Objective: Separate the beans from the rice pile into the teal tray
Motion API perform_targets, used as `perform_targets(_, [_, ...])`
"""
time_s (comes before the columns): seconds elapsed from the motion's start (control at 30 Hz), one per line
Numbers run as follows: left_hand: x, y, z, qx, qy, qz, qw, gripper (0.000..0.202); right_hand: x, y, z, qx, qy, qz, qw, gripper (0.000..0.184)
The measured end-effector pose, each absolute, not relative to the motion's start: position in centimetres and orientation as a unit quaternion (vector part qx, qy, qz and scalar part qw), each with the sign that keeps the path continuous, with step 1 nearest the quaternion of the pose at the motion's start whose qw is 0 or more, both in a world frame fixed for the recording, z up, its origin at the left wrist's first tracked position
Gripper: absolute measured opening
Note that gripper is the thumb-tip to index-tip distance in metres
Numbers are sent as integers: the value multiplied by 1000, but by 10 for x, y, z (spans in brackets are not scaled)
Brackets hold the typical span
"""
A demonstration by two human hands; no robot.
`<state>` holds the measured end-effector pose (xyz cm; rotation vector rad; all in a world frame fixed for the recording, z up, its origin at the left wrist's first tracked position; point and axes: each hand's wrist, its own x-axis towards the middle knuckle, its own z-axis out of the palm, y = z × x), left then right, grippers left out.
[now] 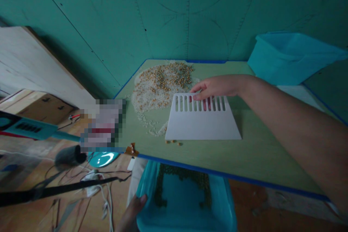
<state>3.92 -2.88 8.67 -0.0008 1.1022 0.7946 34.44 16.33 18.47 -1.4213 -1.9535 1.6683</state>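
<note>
My right hand grips the top of a white plastic scraper with a row of slots, thumb in front and fingers showing through the slots. The scraper stands tilted on the pale green table, its wide edge down. Beside it to the left lies a spread pile of white rice-like grains mixed with round yellow-brown beans. A few loose beans sit at the scraper's lower left corner. Below the table edge, my left hand holds the left rim of a teal basin, its fingers mostly hidden. Small dark grains line the basin's sides.
A teal bin stands at the table's back right. A blurred-out flat object lies at the left edge, near a brown clip. Cables and a dark strap run at lower left. A green wall rises behind.
</note>
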Motion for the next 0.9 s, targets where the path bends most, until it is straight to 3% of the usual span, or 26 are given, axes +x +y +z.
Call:
perform_targets(0.3, [35,-29,80,2,459,384,801,20,338,160,188,-469,-693,544,66,29])
perform_targets(0.9, [32,-26,82,-19,424,394,815,22,314,145,196,-417,-739,529,-13,19])
